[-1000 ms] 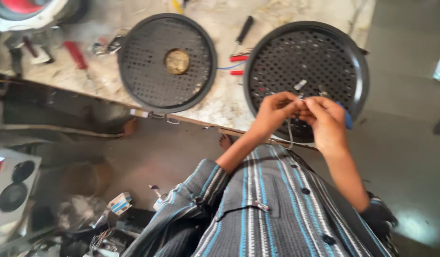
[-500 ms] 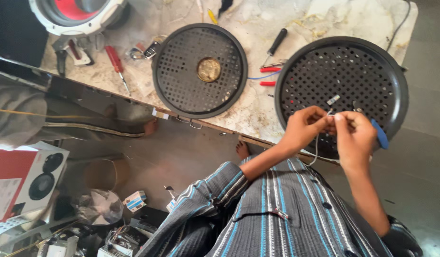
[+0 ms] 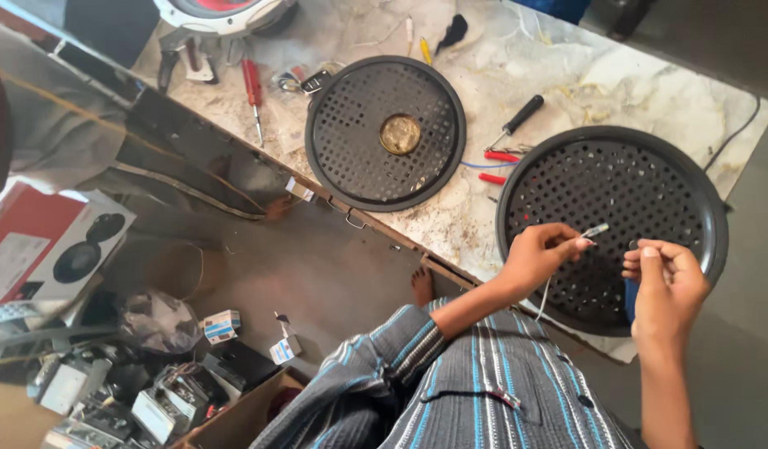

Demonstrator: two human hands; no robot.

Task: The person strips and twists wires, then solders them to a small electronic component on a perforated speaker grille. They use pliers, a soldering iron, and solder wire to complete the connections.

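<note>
My left hand (image 3: 540, 254) pinches a thin white wire (image 3: 547, 291) whose small metal terminal (image 3: 596, 230) sticks out past my fingertips. My right hand (image 3: 667, 278) is closed on a blue-handled tool (image 3: 632, 298), its tip close to the terminal. Both hands hover over the near part of a round black perforated speaker grille (image 3: 642, 179) lying on the marble worktop (image 3: 567, 75). A second black grille (image 3: 351, 125) with a brass centre disc (image 3: 400, 133) lies to the left.
A red-handled screwdriver (image 3: 251, 83), a black-handled screwdriver (image 3: 521, 116) and red-handled pliers (image 3: 496, 166) lie on the worktop. A speaker unit (image 3: 226, 12) stands at the far left corner. Below, on the floor, are a speaker carton (image 3: 47, 245), small boxes and electronic parts (image 3: 160, 399).
My hands have moved slightly apart, with the wire end now held clear between them. The view has shifted, so the worktop sits further right and lower in frame.
</note>
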